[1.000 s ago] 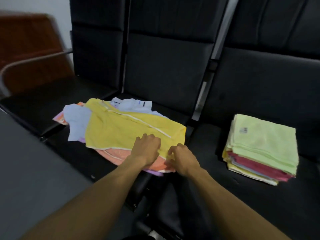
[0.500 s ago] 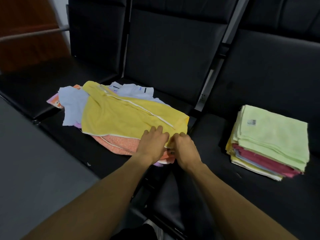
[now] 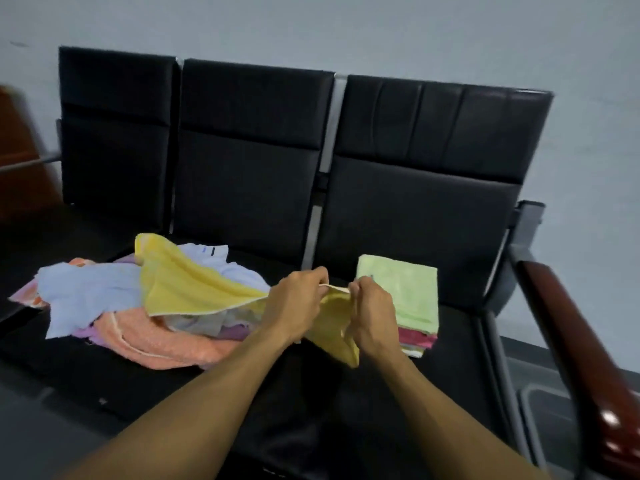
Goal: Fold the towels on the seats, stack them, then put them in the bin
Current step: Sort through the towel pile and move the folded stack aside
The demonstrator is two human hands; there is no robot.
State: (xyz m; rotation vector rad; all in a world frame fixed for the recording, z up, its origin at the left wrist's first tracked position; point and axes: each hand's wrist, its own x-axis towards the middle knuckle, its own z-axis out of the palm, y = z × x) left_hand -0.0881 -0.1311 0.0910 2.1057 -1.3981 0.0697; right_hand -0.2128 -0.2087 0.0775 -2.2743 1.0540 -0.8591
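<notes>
Both hands raised, yellow towel (image 3: 194,285) edge lifted off pile

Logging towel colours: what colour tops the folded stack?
Light green towel, clearest in the head view.

My right hand (image 3: 372,308) hides the folded stack's (image 3: 417,336) left edge; the wooden armrest (image 3: 585,358) is blurred and cut off at right.

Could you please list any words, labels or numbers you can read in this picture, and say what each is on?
None can be read.
White towel in the loose pile: a small blue and black tag mark, too blurred to read.
Green towel on top of the folded stack: a tiny mark by the right hand, illegible.
</notes>
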